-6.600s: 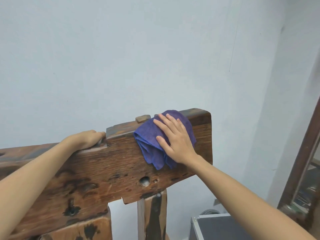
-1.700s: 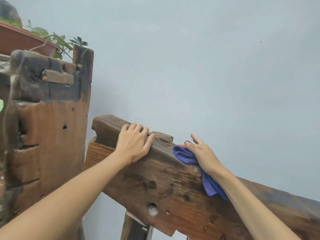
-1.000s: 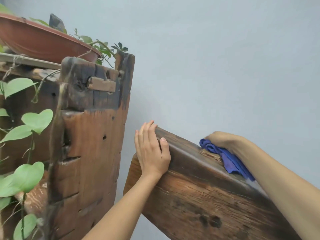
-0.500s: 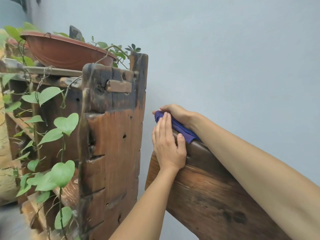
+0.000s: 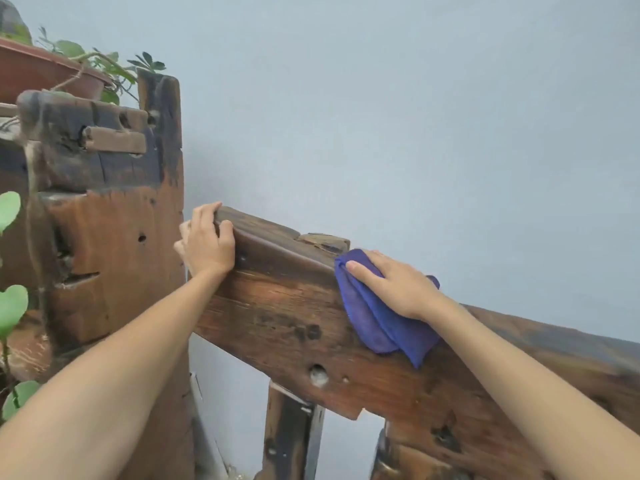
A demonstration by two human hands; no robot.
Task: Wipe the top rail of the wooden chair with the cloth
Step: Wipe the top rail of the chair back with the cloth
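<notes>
The wooden chair's top rail (image 5: 277,299) is a dark, worn plank slanting down from upper left to lower right. A folded blue cloth (image 5: 377,320) drapes over the rail's top edge and down its front face. My right hand (image 5: 398,285) lies flat on the cloth, thumb forward, fingers reaching over the back of the rail and pressing the cloth against the wood. My left hand (image 5: 207,240) grips the rail's left end, fingers curled over the top and thumb on the front.
A tall, weathered wooden stand (image 5: 110,216) rises just left of the rail, carrying a brown plant pot (image 5: 41,74) with trailing green leaves (image 5: 10,303). A pale grey wall (image 5: 415,116) runs close behind. A chair slat (image 5: 291,438) drops below the rail.
My right hand has slid the cloth rightward along the rail, away from the left end where it was half a second ago. My left hand keeps hold of the rail's end.
</notes>
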